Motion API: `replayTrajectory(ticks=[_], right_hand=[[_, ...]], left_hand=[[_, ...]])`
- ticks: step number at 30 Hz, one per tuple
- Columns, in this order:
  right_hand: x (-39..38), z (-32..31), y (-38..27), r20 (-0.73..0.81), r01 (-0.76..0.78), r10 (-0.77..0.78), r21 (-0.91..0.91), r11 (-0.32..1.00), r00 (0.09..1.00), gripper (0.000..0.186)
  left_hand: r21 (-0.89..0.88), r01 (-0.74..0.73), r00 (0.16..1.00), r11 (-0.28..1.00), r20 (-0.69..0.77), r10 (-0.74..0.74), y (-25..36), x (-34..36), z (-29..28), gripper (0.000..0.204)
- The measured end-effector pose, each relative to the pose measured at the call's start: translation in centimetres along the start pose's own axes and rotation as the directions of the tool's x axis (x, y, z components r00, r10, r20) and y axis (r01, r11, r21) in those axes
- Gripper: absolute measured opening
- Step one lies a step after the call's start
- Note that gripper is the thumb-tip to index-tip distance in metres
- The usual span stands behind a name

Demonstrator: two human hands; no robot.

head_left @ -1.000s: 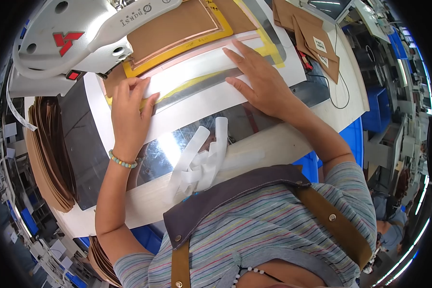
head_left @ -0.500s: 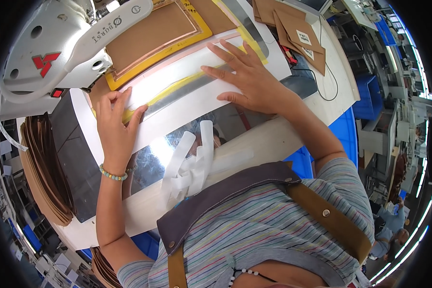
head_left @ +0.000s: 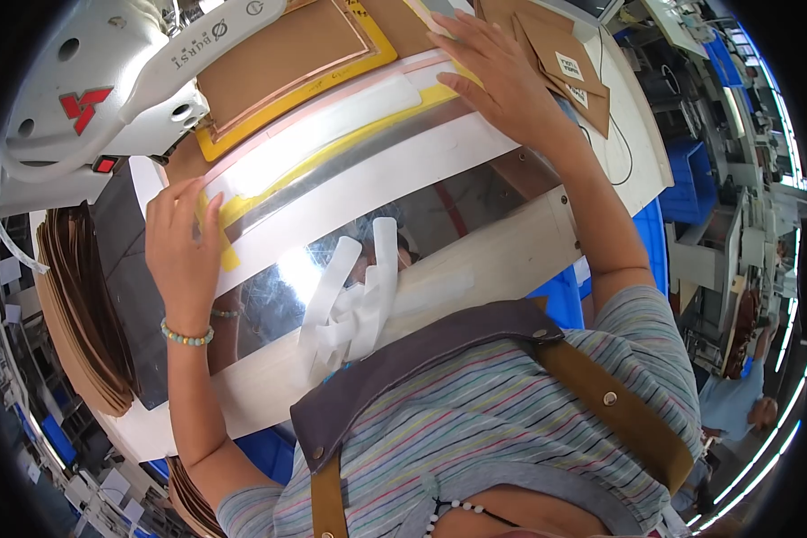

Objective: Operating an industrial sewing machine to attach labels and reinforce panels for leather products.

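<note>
Two hands — left (head_left: pixel 181 251), right (head_left: pixel 502 76) — flat on one clamp frame (head_left: pixel 332 152).

Glossy mirror-like metal plate (head_left: pixel 475 211), matt brown leather panel (head_left: pixel 282 54), smooth yellow plastic frame (head_left: pixel 242 134), glossy white sewing machine (head_left: pixel 90 99), white cloth strips (head_left: pixel 350 300)

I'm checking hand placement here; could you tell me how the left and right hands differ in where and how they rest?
The left hand lies near the person at the template's yellow-taped near-left corner; the right hand reaches farther, to its far-right end. The left wrist wears a bead bracelet; the right is bare. Both press flat, fingers spread.
</note>
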State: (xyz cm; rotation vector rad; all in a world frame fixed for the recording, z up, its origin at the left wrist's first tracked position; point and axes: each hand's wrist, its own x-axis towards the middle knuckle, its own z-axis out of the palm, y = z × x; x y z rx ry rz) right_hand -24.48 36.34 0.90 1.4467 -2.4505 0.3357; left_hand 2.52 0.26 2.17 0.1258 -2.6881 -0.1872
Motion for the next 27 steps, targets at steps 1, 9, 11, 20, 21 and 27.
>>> replayTrajectory(ticks=[1, 9, 11, 20, 21, 27], right_hand=[[0.3, 0.5, 0.6, -0.003, 0.001, -0.001, -0.006, 1.000, 1.000, 0.055], [0.0, 2.3, 1.1, 0.064, 0.032, -0.023, -0.148, 0.989, 0.998, 0.064], [-0.3, 1.7, 0.7, 0.091, 0.012, 0.005, -0.178, 0.984, 0.996, 0.064], [-0.4, 1.1, 0.2, 0.128, 0.004, 0.004, -0.061, 0.998, 0.992, 0.060], [-0.2, 1.2, 0.1, 0.127, 0.014, -0.008, -0.050, 0.999, 0.992, 0.059], [0.1, 1.9, 1.0, 0.192, -0.036, 0.046, -0.055, 0.998, 0.980, 0.065]], left_hand=[[-0.001, -0.007, 1.000, 1.000, 0.004, 0.007, -0.6, -0.1, -0.2, 0.034], [0.090, 0.077, 0.981, 0.993, 0.173, -0.092, -2.6, -2.6, 0.3, 0.054], [0.075, 0.084, 0.980, 0.994, 0.174, -0.096, -2.6, -2.5, 0.4, 0.054], [0.107, 0.056, 0.987, 0.993, 0.147, -0.071, -2.4, -2.3, 0.6, 0.061], [0.088, 0.054, 0.992, 0.995, 0.108, -0.064, -2.6, -2.5, 0.3, 0.063], [0.068, 0.134, 0.980, 0.989, 0.141, -0.143, -2.2, -3.7, 0.2, 0.067]])
